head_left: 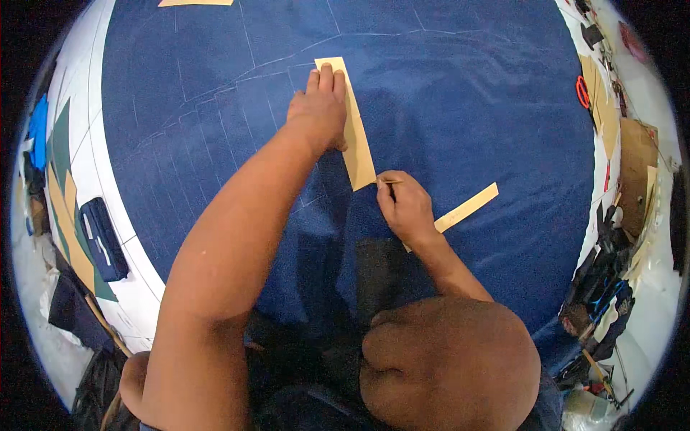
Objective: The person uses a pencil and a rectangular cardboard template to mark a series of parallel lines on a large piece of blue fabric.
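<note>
Dark blue fabric [460,108] lies spread in front of me, marked with thin pale lines. My left hand [320,104] rests flat on a long tan card pattern strip [357,151], fingers stretched toward its far end, pressing it on the fabric. At the strip's near end, my right hand [408,205] is closed in a pinch on a thin pencil-like stick [390,181], its tip at the card's corner. A second tan card strip [471,206] lies on the fabric, partly under my right wrist.
Another tan card piece [195,2] sits at the far edge. To the right are red-handled scissors [583,93], card pieces [604,115] and a heap of dark items [600,287]. A folded dark blue bundle [104,239] lies on the white tabletop [144,269] at left.
</note>
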Demonstrator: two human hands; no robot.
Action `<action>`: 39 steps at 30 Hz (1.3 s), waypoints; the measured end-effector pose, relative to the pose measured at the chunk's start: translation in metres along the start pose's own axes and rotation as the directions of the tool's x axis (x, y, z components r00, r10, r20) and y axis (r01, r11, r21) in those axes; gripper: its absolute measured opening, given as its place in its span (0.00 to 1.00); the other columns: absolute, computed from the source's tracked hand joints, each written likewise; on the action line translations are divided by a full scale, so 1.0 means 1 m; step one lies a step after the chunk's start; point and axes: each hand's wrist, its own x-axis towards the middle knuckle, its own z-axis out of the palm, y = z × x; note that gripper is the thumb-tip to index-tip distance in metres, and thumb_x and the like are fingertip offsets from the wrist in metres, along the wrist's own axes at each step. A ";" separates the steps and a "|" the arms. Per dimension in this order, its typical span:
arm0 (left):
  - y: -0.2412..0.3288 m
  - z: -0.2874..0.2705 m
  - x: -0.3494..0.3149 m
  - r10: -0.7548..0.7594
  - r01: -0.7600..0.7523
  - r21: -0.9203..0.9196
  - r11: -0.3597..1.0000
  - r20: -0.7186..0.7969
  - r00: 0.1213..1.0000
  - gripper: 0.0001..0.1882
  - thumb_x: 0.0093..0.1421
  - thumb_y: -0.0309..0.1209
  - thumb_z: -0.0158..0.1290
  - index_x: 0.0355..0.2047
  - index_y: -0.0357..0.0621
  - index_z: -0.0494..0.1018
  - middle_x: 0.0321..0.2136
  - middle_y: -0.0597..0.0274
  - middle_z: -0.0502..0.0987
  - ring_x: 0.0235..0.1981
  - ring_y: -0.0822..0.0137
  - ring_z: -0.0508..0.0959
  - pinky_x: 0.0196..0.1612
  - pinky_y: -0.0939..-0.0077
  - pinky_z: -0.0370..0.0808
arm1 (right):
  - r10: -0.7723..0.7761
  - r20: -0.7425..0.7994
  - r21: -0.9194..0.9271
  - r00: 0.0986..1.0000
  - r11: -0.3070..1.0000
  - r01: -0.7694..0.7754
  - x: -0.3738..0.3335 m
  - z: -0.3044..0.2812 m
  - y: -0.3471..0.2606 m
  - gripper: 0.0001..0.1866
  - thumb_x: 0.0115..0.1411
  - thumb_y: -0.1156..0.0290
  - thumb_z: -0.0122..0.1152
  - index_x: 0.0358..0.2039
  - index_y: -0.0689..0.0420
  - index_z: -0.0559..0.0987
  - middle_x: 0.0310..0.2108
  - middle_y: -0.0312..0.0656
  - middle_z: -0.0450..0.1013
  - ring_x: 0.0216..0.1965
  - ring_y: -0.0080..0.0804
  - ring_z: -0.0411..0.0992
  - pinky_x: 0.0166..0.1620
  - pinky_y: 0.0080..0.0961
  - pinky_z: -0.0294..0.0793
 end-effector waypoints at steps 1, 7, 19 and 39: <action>-0.002 0.002 0.000 0.003 -0.003 0.001 1.000 -0.013 1.000 0.71 0.35 0.48 0.78 0.70 0.35 0.45 0.71 0.44 0.49 0.72 0.48 0.53 0.64 0.54 0.69 | 0.002 -0.001 -0.001 1.000 1.000 -0.002 0.000 0.000 -0.002 0.07 0.63 0.69 0.58 0.38 0.58 0.79 0.36 0.47 0.78 0.39 0.49 0.77 0.43 0.43 0.76; 0.001 -0.001 0.002 0.019 -0.019 -0.003 1.000 0.001 1.000 0.72 0.35 0.48 0.78 0.70 0.34 0.44 0.70 0.38 0.48 0.71 0.41 0.53 0.68 0.55 0.66 | -0.119 0.119 0.027 0.986 0.993 0.117 0.002 0.000 -0.002 0.07 0.63 0.70 0.58 0.38 0.58 0.79 0.36 0.49 0.78 0.38 0.51 0.77 0.44 0.44 0.76; -0.002 -0.002 0.001 0.017 -0.017 -0.010 1.000 0.004 1.000 0.71 0.34 0.48 0.78 0.70 0.33 0.46 0.70 0.39 0.49 0.71 0.40 0.53 0.67 0.55 0.66 | -0.006 -0.051 -0.007 0.999 1.000 0.006 0.001 -0.005 0.002 0.08 0.64 0.71 0.59 0.39 0.63 0.78 0.37 0.48 0.79 0.38 0.48 0.79 0.42 0.37 0.78; -0.003 0.000 0.002 0.015 -0.015 -0.023 1.000 -0.013 1.000 0.70 0.35 0.47 0.78 0.70 0.36 0.45 0.71 0.44 0.48 0.72 0.47 0.52 0.67 0.53 0.67 | 0.038 -0.029 0.180 0.999 0.983 -0.032 -0.011 -0.010 0.000 0.08 0.65 0.68 0.57 0.39 0.58 0.80 0.36 0.47 0.78 0.39 0.45 0.78 0.45 0.38 0.75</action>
